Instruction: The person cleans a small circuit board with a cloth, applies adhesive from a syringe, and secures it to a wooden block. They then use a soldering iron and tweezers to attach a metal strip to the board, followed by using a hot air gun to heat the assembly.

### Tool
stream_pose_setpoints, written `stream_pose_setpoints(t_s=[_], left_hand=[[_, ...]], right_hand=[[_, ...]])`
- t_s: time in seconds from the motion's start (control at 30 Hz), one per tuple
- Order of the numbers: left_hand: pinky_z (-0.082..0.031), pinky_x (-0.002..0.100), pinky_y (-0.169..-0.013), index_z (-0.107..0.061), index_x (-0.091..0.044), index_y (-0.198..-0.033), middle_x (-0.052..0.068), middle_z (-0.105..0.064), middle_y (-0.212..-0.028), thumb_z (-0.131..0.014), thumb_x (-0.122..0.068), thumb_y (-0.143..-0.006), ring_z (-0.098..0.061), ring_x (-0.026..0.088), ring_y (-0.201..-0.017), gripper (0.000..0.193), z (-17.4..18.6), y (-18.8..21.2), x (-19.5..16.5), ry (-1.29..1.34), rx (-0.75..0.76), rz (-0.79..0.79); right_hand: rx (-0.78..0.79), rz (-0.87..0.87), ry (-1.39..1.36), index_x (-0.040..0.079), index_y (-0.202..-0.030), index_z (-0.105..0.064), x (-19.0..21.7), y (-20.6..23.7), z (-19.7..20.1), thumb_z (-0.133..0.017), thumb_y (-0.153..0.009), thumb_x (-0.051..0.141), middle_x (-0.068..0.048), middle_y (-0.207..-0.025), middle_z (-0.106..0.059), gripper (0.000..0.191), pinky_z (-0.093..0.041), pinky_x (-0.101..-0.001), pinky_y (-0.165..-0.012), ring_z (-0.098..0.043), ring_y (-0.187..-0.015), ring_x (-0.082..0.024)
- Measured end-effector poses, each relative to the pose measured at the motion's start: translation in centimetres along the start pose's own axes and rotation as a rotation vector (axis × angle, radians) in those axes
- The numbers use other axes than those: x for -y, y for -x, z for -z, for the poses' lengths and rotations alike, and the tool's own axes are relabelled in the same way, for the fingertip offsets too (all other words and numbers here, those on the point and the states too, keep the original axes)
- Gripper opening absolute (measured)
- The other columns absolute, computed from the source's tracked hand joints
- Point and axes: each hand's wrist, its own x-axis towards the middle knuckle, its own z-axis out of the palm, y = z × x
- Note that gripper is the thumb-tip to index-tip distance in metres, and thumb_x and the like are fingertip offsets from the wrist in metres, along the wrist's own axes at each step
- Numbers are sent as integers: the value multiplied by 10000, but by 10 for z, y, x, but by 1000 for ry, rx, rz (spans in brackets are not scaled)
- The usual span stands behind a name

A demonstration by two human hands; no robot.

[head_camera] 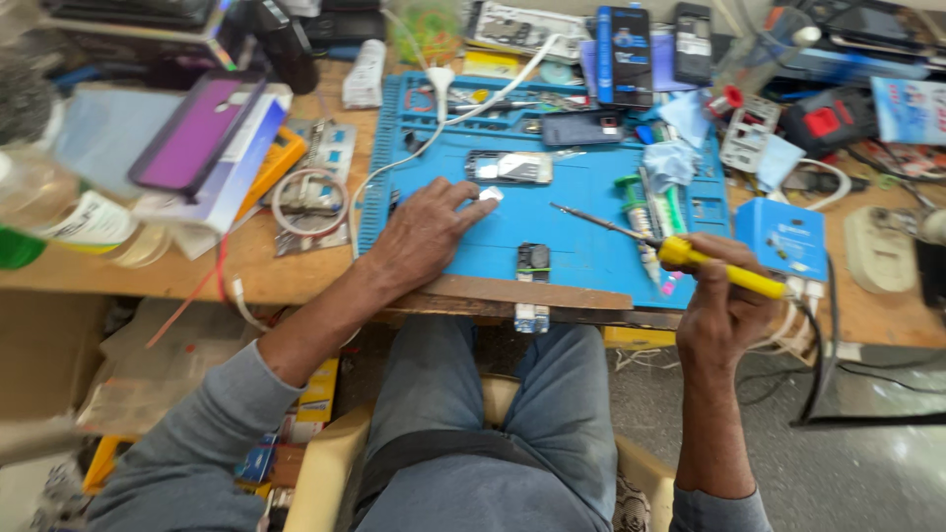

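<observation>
My left hand (426,232) rests flat on the blue work mat (581,212), its fingertips touching a small white piece (491,195). Just beyond it lies an opened phone body (509,167). My right hand (722,313) grips a yellow-handled soldering iron (717,266) past the bench's front edge, its metal tip (567,210) pointing left over the mat. A small dark component block (533,258) sits on the mat near the front edge between my hands.
A blue box (785,236) stands right of the mat. Tubes and a cloth (662,187) lie on the mat's right side. A purple phone case (195,133) on boxes, a coiled white cable (307,197) and bottles sit at left. Phones and tools crowd the back.
</observation>
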Motion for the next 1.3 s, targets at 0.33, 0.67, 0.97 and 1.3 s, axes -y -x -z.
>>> stream_pose_setpoints(t_s=[0.33,0.67,0.97,1.3], left_hand=[[-536,442,-874,-757,-87,-1011,88,-716,-959,-719,-69,-842,-643,297,-1006,174,-14,-70,-15,225,-48,-85],[-506,411,-951,-772,-104,-1119,49,-738,-1085,-685,-75,-872,-626,264,-1048,263,-30,-72,-20,247,42,-124],[-470,429,-905,-758,-147,-1185,41,-714,-1193,-690,-119,-881,-582,286,-1063,313,-35,-75,-24,192,118,-231],[-524,411,-928,-756,-105,-1078,46,-726,-1085,-689,-13,-856,-626,278,-1033,249,-24,-82,-4,325,27,-221]], right_hand=[[-549,-401,-422,7,-1105,-641,-21,-15,60,-683,-1084,318,-99,-893,-717,315,-627,-283,-689,-717,-722,-174],[-616,-473,-518,-5,-1075,-628,-25,-14,69,-697,-1058,315,-100,-871,-712,328,-626,-238,-684,-721,-732,-160],[-588,-438,-533,-6,-1139,-647,-31,-6,79,-686,-1107,304,-114,-950,-721,314,-614,-275,-706,-722,-778,-198],[-363,-191,-323,-36,-1214,-624,-4,-3,73,-714,-1139,250,-183,-1081,-724,309,-639,-309,-820,-743,-912,-252]])
